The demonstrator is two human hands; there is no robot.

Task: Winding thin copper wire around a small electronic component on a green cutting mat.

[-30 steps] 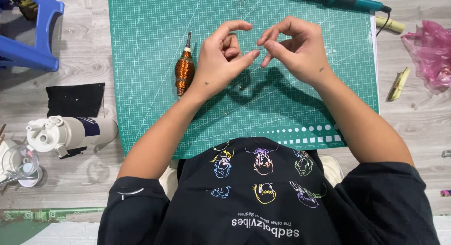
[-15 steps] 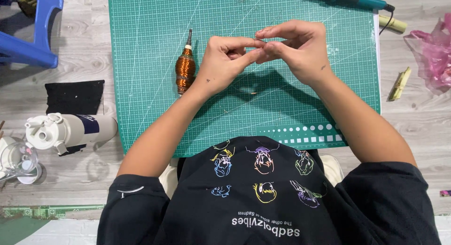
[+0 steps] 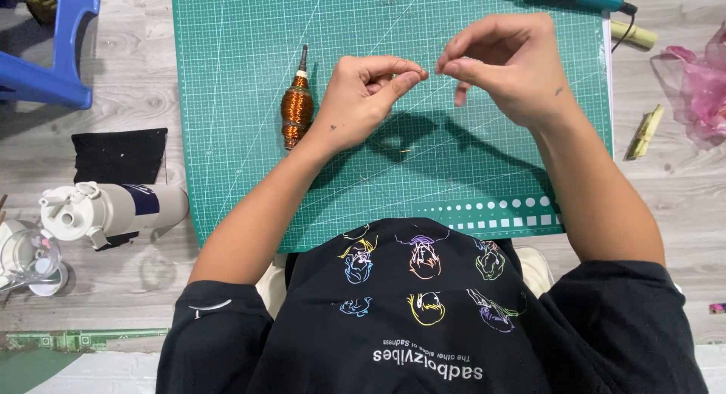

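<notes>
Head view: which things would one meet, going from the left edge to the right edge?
Blue stool → white bottle → copper wire spool → left hand → right hand → yellow clip → pink plastic bag.

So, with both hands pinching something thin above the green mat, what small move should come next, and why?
Probably bring the left hand and the right hand a little closer and lower, toward the green cutting mat. Both pinch at the fingertips with a small gap between them; what they hold is too thin to see. The copper wire spool lies untouched beside the left hand.
</notes>
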